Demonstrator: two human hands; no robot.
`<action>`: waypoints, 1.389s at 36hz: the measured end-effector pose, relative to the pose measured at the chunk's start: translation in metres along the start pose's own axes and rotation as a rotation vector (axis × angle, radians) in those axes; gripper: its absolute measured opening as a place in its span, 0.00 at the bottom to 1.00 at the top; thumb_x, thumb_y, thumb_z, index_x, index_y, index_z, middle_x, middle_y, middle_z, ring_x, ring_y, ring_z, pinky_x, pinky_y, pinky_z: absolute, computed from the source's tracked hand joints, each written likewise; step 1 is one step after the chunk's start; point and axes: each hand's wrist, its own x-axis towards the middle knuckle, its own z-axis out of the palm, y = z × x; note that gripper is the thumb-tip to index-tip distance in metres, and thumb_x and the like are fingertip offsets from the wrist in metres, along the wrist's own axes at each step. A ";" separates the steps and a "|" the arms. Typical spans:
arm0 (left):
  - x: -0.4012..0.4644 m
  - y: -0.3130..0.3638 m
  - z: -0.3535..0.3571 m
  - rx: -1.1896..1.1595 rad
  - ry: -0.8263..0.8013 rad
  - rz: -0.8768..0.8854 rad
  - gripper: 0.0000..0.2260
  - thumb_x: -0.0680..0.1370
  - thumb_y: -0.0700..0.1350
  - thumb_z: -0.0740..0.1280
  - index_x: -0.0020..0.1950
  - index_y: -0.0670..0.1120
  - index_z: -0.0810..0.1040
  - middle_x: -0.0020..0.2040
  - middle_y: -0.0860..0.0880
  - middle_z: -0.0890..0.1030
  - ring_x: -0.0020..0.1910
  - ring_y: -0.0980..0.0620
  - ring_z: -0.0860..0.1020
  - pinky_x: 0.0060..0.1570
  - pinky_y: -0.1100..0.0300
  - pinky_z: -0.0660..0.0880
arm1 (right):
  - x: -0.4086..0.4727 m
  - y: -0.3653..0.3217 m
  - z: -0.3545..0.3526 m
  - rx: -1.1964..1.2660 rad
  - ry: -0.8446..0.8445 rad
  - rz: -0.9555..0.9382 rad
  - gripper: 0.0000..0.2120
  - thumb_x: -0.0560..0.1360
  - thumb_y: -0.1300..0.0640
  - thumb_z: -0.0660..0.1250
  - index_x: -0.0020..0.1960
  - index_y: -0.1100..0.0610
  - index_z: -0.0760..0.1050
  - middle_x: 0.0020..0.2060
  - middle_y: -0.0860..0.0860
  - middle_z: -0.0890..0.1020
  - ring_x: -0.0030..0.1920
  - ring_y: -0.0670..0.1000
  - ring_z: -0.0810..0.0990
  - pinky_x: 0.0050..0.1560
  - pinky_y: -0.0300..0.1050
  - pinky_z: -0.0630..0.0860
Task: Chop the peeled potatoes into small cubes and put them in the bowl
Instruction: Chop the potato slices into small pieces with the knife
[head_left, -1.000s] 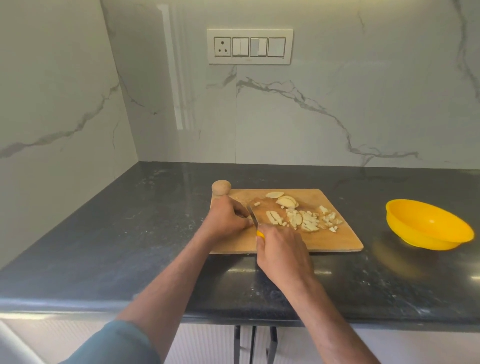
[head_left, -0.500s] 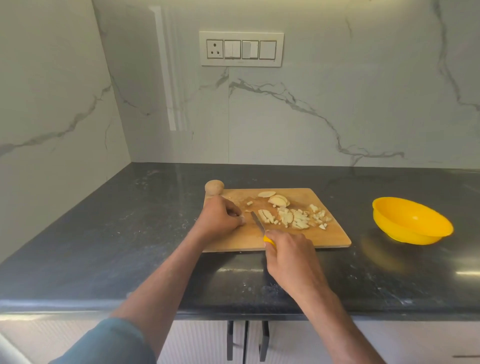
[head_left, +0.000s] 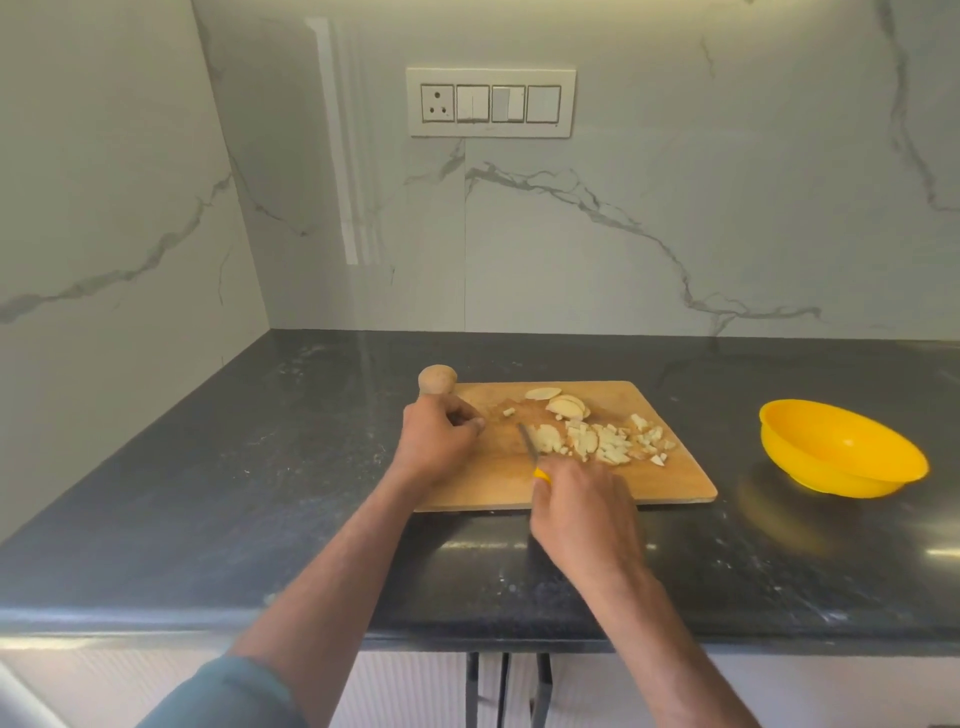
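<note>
Nearest, at the bottom edge: a blue-grey sleeve (head_left: 228, 696) on the left forearm, both bare forearms reaching forward over the front lip of the dark speckled tabletop (head_left: 208, 519). Below that lip, pale cabinet fronts with dark handles (head_left: 506, 691).

Further in, right hand (head_left: 584, 514) over the near edge of the wooden cutting board (head_left: 670, 478), fingers curled round the yellow handle of a knife (head_left: 531, 446); only a sliver of handle visible past the knuckles. Blade angled forward and left, tip beside a potato slice, whether touching the board hard to tell.

Left hand (head_left: 435, 441) on the board's left part, fingers curled under in a loose fist; anything pinched inside impossible to make out. Well clear of the blade.

Just right of the blade, chopped potato pieces (head_left: 613, 441): a few larger slices next to the knife, then a scatter of small cubes spreading right across the middle of the board. One stray bit (head_left: 508, 411) apart on the left. Behind them, uncut potato slices (head_left: 569, 406) overlapping near the far edge.

Round wooden knob (head_left: 437, 380) at the board's far left corner.

Well apart to the right, yellow bowl (head_left: 841, 452) on the tabletop, tilted slightly, no potato visible inside.

Farthest back, white marble-look wall (head_left: 675, 234) with grey veins, and a switch panel (head_left: 490, 102) with one socket.
</note>
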 end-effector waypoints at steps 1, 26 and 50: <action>0.000 0.000 0.001 0.004 -0.010 0.000 0.03 0.78 0.44 0.72 0.49 0.47 0.86 0.47 0.52 0.83 0.47 0.56 0.80 0.49 0.63 0.78 | 0.000 0.004 -0.003 -0.002 0.006 0.030 0.11 0.82 0.54 0.63 0.60 0.52 0.80 0.44 0.46 0.85 0.35 0.45 0.79 0.24 0.29 0.61; 0.004 0.003 0.007 0.082 -0.129 0.065 0.04 0.78 0.45 0.74 0.51 0.46 0.86 0.46 0.53 0.83 0.46 0.57 0.79 0.44 0.68 0.74 | 0.025 0.034 -0.020 0.020 0.044 0.014 0.14 0.80 0.55 0.66 0.65 0.53 0.80 0.43 0.50 0.87 0.31 0.46 0.77 0.33 0.30 0.68; 0.111 0.044 0.071 0.453 -0.504 0.215 0.18 0.84 0.45 0.65 0.74 0.53 0.74 0.72 0.51 0.76 0.70 0.47 0.74 0.72 0.49 0.70 | 0.040 0.073 -0.012 0.063 0.160 0.018 0.14 0.79 0.50 0.67 0.63 0.50 0.80 0.44 0.52 0.86 0.44 0.56 0.84 0.42 0.49 0.79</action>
